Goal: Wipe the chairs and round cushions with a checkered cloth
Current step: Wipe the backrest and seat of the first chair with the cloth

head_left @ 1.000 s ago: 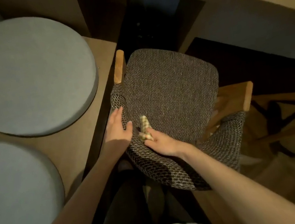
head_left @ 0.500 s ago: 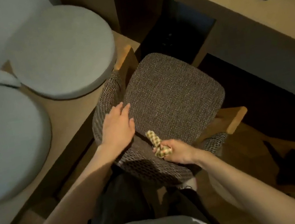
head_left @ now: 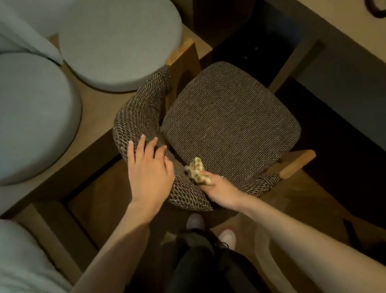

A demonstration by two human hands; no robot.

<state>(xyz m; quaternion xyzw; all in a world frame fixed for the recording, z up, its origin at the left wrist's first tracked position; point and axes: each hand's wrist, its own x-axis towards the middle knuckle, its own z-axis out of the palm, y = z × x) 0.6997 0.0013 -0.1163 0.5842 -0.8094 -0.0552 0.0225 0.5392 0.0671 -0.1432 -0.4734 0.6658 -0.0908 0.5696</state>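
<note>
Centre frame: right hand (head_left: 219, 188) pinches small, soft, light yellow checkered cloth (head_left: 198, 174), bunched at rear edge of brown woven-fabric chair (head_left: 229, 125); left hand (head_left: 149, 171) spread flat on curved backrest, likely steadying it.

left hand (head_left: 149, 171) flat (fingers spread); right hand (head_left: 219, 188) fisted

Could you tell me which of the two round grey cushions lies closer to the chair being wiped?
The upper cushion: its edge almost meets the chair backrest, while the other cushion lies further left.
</note>
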